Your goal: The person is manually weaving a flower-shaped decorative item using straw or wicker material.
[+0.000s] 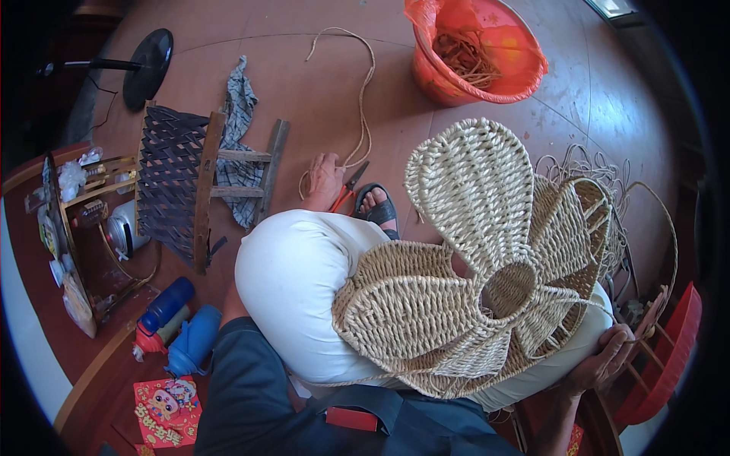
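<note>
A flower-shaped woven straw piece [471, 156], with broad petals around a round centre hole, lies over my lap on white cloth [296, 289]. My right hand [604, 357] is closed at its right side, pinching a twisted straw cord [589, 302] that runs from the weave. The cord's loose part loops up beyond the fingers. Down by the floor, my left hand [325, 182] has bent fingers beside red-handled scissors [346, 190]. A thin loose cord [370, 99] passes at its fingertips. What those fingers grip, if anything, is hidden.
Ahead stands a red bucket [449, 80] lined with a red bag, holding brown strips. Coiled cord [597, 163] lies behind the weave. At left are a dark woven-seat stool [171, 175], a checked cloth [239, 99], and bottles [194, 334]. A red stool [669, 365] is at right.
</note>
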A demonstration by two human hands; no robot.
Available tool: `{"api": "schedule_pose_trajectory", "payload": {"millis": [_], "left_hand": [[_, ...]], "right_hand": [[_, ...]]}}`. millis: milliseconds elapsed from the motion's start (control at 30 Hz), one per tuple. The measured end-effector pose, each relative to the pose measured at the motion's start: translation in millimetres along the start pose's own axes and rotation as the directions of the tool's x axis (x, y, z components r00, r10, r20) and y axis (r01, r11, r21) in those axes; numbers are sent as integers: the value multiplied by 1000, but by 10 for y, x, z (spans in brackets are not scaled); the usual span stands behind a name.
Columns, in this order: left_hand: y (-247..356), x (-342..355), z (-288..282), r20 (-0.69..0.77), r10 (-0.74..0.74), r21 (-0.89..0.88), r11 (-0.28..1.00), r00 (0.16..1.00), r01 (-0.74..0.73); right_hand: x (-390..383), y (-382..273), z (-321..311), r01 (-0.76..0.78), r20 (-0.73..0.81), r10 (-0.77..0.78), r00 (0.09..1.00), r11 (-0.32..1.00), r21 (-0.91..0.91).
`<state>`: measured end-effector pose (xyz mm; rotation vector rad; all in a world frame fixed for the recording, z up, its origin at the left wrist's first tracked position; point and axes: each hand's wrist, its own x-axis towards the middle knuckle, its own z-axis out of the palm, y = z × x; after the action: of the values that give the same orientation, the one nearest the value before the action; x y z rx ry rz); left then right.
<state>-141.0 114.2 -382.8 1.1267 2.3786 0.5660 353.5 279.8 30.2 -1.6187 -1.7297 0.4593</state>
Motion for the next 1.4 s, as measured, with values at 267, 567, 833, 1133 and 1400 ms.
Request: {"api": "schedule_pose_trajectory", "payload": {"millis": [267, 567, 833, 1133, 1400], "left_hand": [[-101, 110, -46, 137, 71, 62, 995, 988, -81], [-103, 211, 30, 187, 117, 85, 987, 975, -135], [-199, 664, -411, -5, -156, -340, 929, 988, 145], [242, 816, -1512, 20, -59, -380, 923, 998, 62], [992, 109, -2661, 25, -170, -864, 493, 985, 107]], "right_hand": [[-9, 7, -5, -5, 1, 5, 1000, 1000, -16], [-35, 50, -39, -43, 6, 42, 999, 998, 39], [24, -23, -12, -30, 34, 30, 999, 1000, 6], [37, -51, 76, -7, -21, 7, 1000, 1000, 16], [-5, -5, -8, -25, 59, 14, 998, 979, 200]]}}
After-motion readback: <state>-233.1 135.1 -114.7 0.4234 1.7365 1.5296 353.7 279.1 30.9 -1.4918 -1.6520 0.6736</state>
